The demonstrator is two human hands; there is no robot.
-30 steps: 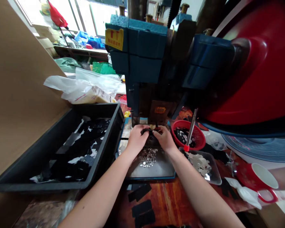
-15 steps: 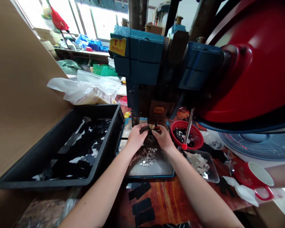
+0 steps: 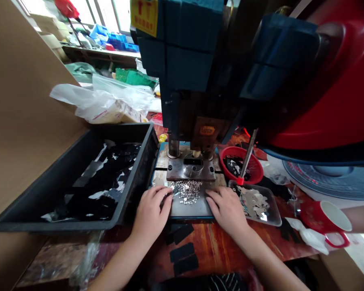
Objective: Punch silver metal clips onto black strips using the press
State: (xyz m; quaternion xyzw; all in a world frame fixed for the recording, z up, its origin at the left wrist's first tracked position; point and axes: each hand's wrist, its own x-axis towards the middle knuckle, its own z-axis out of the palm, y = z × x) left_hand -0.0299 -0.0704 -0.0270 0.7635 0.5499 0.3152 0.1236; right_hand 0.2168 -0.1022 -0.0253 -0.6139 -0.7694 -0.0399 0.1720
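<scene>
On the left edge of the metal plate [image 3: 177, 209] rests my left hand [image 3: 151, 208], fingers loosely apart beside a pile of small shiny metal pieces [image 3: 186, 190]. My right hand [image 3: 227, 208] lies at the plate's right side, fingers spread and nothing visible in them. Behind the pile stands a steel die block [image 3: 177, 173] with a round holder [image 3: 191, 171] on it. A dark strip [image 3: 193, 161] shows on the holder, under the blue press [image 3: 186, 64]. A thin silvery streak by my left fingertips is too small to name.
A black bin [image 3: 118, 210] of dark and white scraps stands left. To the right are a red basket [image 3: 256, 167], a clear tray [image 3: 271, 220] of flat metal pieces and a red mug [image 3: 314, 218]. Black strips [image 3: 185, 262] lie in front. The red flywheel [image 3: 330, 109] overhangs the right side.
Both my hands have drawn back from the die toward me and moved apart to the plate's two sides. The view has tipped down and closer, uncovering the die block.
</scene>
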